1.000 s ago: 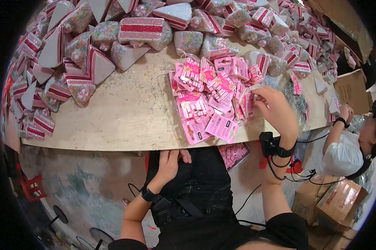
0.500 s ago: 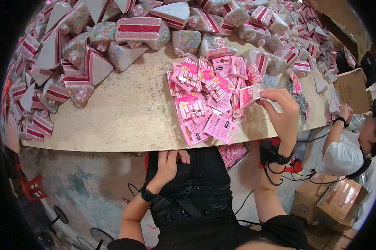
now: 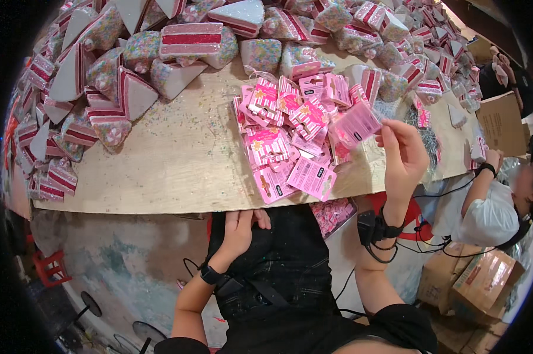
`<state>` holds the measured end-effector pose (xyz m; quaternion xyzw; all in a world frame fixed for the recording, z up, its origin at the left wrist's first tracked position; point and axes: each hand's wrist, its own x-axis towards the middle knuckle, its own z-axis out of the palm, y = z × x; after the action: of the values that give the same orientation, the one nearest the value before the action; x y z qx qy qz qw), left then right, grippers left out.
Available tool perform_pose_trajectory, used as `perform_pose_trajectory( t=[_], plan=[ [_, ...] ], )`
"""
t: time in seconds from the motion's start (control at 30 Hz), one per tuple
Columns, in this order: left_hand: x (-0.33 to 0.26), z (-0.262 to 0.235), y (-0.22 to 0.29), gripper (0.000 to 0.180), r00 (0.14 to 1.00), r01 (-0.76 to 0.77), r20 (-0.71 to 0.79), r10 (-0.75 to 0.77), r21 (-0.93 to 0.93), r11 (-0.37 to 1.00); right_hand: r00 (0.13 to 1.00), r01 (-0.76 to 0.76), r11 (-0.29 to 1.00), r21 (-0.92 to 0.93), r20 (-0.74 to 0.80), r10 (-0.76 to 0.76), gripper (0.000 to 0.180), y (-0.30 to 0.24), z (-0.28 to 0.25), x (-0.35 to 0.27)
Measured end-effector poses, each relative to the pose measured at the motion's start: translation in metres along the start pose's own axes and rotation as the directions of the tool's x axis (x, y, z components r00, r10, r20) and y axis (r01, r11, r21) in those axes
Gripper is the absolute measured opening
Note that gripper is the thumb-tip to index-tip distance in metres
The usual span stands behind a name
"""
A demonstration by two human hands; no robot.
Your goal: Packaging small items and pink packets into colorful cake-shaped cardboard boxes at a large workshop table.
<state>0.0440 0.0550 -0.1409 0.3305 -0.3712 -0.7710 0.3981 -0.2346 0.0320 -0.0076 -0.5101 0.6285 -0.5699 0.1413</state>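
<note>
My right hand (image 3: 405, 152) pinches the edge of a pink header card (image 3: 356, 125) between thumb and fingertips. That card is tilted above the right side of a loose heap of pink cards (image 3: 269, 144), several with hanging holes and striped fronts. On my black-clad lap, just below the table's near edge, rests my left hand (image 3: 238, 233). Its fingers lie stretched out and hold nothing, their tips partly hidden near the edge. Beyond the cards, decorative cake slices (image 3: 192, 42) with pink and red layers and sprinkles are piled across the table.
Glitter and sprinkles lie scattered over the wooden tabletop (image 3: 160, 159). Beneath its edge sits a tray of small pink pieces (image 3: 332, 217). A co-worker in a white shirt (image 3: 489, 218) works at the right, near cardboard boxes (image 3: 487, 280). A red stool (image 3: 51, 266) stands left.
The card in my right hand has been lifted and turned, its plain pink printed side now showing. That hand has shifted slightly right and lower. My left hand stays on my lap.
</note>
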Motion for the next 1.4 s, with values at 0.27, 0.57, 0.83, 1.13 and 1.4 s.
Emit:
perform_pose_trajectory(
  t=[0.27,0.57,0.83,1.13,1.4],
  plan=[
    [0.001,-0.002,-0.005,0.032,1.000,-0.023,0.015,0.024,-0.043,0.999,0.999,-0.012,0.999,-0.033,-0.033,0.011,0.011,-0.005,0.005,0.000],
    [0.002,0.003,-0.002,0.034,0.999,-0.029,-0.040,0.029,0.008,1.000,0.999,0.051,0.958,0.283,-0.005,-0.052,0.009,0.002,-0.004,0.004],
    [-0.001,0.003,0.004,0.026,0.999,-0.037,0.043,0.033,0.094,0.995,0.950,0.060,0.834,0.548,0.224,-0.216,0.011,-0.020,0.001,-0.025],
    [-0.043,0.009,0.044,0.055,0.815,-0.072,0.562,-0.139,0.338,0.938,0.670,-0.254,0.931,0.262,0.742,-0.025,0.015,-0.016,0.034,-0.115],
    [-0.051,0.021,0.029,0.012,0.975,0.069,0.158,-0.154,0.443,0.894,0.680,-0.204,0.961,0.186,0.733,0.002,0.016,-0.005,0.050,-0.128]
  ],
)
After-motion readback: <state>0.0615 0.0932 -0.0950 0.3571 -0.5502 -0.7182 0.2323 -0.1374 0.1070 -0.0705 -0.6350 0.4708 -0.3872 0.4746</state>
